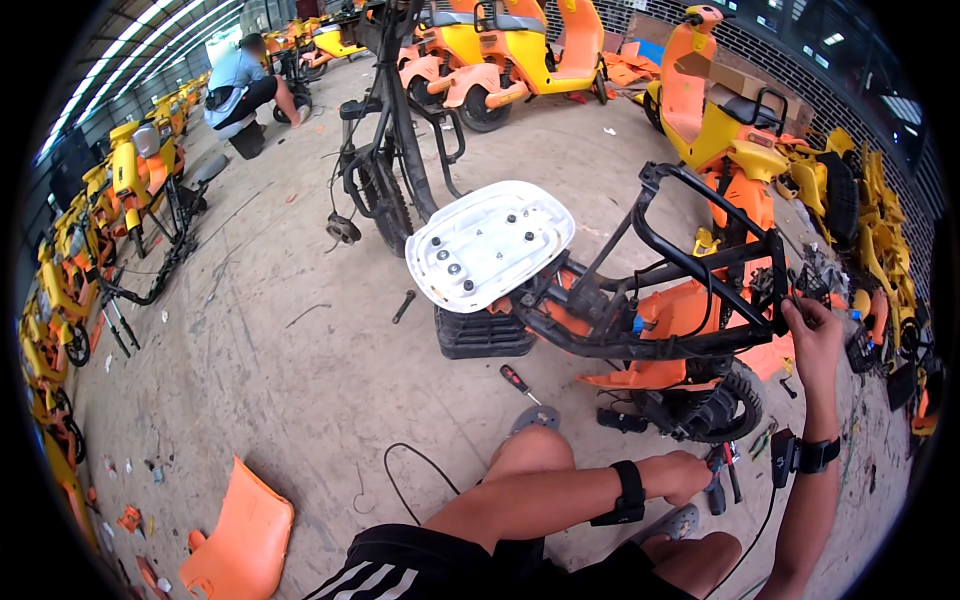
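Note:
In front of me stands a stripped scooter with a black tubular frame (640,348), orange panels (682,310) and a knobby rear wheel (735,400). My right hand (815,335) is at the frame's rear end, its thumb and fingers closed on the black bracket (780,285). Low beside the rear wheel, my left hand (688,478) is closed around a grey and red power drill (715,485); its fingers are partly hidden. A white oval plastic tray (490,245) with several dark round pieces in it rests on the frame's middle.
A screwdriver (515,379) lies by my foot, a dark bolt-like piece (404,307) farther off. An orange panel (245,535) lies at lower left. Pliers (763,440) lie near the wheel. Yellow-orange scooters (490,75) line the back; a person (245,85) squats far left.

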A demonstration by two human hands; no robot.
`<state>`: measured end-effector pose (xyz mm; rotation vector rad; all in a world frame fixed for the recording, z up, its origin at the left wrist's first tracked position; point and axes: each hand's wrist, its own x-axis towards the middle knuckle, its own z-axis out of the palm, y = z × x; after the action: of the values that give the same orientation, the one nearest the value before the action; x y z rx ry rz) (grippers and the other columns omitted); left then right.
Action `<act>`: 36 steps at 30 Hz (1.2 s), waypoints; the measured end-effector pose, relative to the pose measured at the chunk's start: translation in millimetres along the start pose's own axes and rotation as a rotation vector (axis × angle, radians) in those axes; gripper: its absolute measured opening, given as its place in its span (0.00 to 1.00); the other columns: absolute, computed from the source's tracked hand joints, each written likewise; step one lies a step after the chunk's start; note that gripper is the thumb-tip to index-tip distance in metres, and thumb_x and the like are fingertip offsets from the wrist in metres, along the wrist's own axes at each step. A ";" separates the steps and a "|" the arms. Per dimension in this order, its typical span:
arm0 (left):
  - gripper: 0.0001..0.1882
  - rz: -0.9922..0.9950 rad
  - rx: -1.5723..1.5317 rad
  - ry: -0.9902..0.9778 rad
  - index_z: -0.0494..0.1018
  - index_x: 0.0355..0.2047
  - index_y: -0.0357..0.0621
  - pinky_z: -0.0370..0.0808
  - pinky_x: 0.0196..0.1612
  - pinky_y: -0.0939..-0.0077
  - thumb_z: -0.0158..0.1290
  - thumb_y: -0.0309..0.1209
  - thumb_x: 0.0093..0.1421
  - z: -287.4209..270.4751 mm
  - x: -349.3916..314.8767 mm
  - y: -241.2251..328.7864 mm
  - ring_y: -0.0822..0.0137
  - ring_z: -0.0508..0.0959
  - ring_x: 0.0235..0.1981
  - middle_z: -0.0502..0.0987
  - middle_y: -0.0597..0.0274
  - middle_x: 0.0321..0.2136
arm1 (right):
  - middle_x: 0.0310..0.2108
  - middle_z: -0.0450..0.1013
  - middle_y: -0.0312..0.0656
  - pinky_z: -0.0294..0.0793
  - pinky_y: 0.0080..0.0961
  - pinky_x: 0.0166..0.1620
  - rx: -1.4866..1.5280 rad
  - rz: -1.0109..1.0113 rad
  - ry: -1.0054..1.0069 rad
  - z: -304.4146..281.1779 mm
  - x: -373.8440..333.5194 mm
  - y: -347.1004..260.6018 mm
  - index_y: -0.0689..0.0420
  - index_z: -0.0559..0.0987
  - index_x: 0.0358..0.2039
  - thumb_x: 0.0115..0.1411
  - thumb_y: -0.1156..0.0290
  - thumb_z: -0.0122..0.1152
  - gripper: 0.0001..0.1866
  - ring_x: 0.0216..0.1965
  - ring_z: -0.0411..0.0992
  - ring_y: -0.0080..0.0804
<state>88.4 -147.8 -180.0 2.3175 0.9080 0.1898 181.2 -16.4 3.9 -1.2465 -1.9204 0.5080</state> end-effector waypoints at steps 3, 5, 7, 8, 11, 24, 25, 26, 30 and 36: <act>0.19 0.005 0.012 -0.024 0.72 0.46 0.33 0.77 0.38 0.56 0.49 0.22 0.52 -7.5 -3.9 4.1 0.47 0.79 0.40 0.79 0.44 0.35 | 0.28 0.78 0.38 0.71 0.18 0.34 -0.031 0.021 -0.017 -2.4 1.7 -2.1 0.70 0.81 0.37 0.60 0.70 0.64 0.13 0.29 0.71 0.17; 0.16 -0.032 -0.002 -0.012 0.76 0.41 0.34 0.77 0.39 0.58 0.54 0.23 0.49 -6.9 -2.5 5.3 0.48 0.80 0.39 0.80 0.46 0.35 | 0.28 0.78 0.38 0.71 0.18 0.35 -0.002 -0.004 0.000 -1.6 0.3 -4.5 0.69 0.82 0.37 0.60 0.70 0.64 0.13 0.29 0.72 0.17; 0.14 -0.051 -0.023 0.020 0.78 0.37 0.35 0.78 0.39 0.58 0.56 0.23 0.48 -3.1 -0.9 4.9 0.49 0.81 0.38 0.80 0.47 0.35 | 0.29 0.78 0.39 0.72 0.18 0.36 0.033 -0.020 0.020 1.2 -3.3 -8.0 0.69 0.82 0.38 0.60 0.71 0.64 0.13 0.30 0.73 0.18; 0.13 -0.051 -0.038 0.046 0.78 0.36 0.35 0.77 0.39 0.58 0.56 0.23 0.48 0.0 -0.6 3.3 0.49 0.81 0.38 0.80 0.47 0.35 | 0.29 0.78 0.39 0.72 0.18 0.37 0.052 -0.024 0.033 2.9 -5.8 -9.9 0.69 0.82 0.38 0.60 0.71 0.64 0.13 0.31 0.73 0.18; 0.12 -0.050 -0.046 0.075 0.78 0.34 0.34 0.77 0.39 0.58 0.56 0.23 0.48 3.5 1.3 0.2 0.49 0.81 0.37 0.80 0.46 0.34 | 0.29 0.79 0.39 0.73 0.17 0.39 0.089 -0.027 0.038 2.8 -6.1 -3.8 0.68 0.82 0.39 0.60 0.71 0.64 0.12 0.32 0.74 0.19; 0.12 -0.032 -0.019 -0.001 0.77 0.36 0.34 0.77 0.39 0.57 0.51 0.23 0.51 -12.7 -10.0 9.6 0.47 0.80 0.38 0.80 0.44 0.34 | 0.27 0.79 0.37 0.70 0.17 0.37 0.140 -0.020 0.091 1.9 -3.5 5.2 0.68 0.83 0.36 0.56 0.67 0.68 0.15 0.29 0.72 0.18; 0.12 -0.037 -0.011 0.001 0.77 0.36 0.34 0.77 0.39 0.57 0.51 0.23 0.51 -12.9 -10.4 8.3 0.47 0.80 0.38 0.79 0.44 0.35 | 0.27 0.79 0.37 0.70 0.17 0.37 0.148 -0.015 0.080 2.0 -3.4 3.9 0.68 0.83 0.36 0.57 0.67 0.68 0.15 0.29 0.72 0.18; 0.12 -0.037 -0.002 0.003 0.77 0.36 0.34 0.77 0.40 0.57 0.51 0.24 0.51 -12.4 -9.9 7.4 0.47 0.80 0.39 0.79 0.44 0.35 | 0.27 0.79 0.37 0.70 0.17 0.37 0.153 -0.009 0.072 0.5 -4.0 2.1 0.68 0.83 0.36 0.57 0.67 0.68 0.15 0.29 0.72 0.18; 0.12 -0.053 0.011 -0.027 0.77 0.36 0.34 0.77 0.41 0.57 0.51 0.25 0.51 -10.9 -6.5 6.6 0.47 0.80 0.40 0.79 0.43 0.36 | 0.27 0.79 0.37 0.70 0.16 0.37 0.072 0.057 0.043 -2.6 -3.0 -8.0 0.68 0.83 0.36 0.56 0.68 0.68 0.14 0.29 0.72 0.17; 0.12 -0.056 -0.004 -0.033 0.77 0.36 0.35 0.76 0.43 0.57 0.51 0.26 0.52 -13.3 -7.6 10.1 0.47 0.80 0.41 0.79 0.44 0.37 | 0.28 0.79 0.38 0.70 0.17 0.38 0.195 -0.028 0.094 0.6 -5.5 -8.7 0.67 0.83 0.37 0.56 0.69 0.69 0.14 0.29 0.72 0.18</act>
<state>83.7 -151.6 -162.6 2.2817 0.9530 0.1291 176.8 -25.1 7.4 -1.0979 -1.7626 0.5964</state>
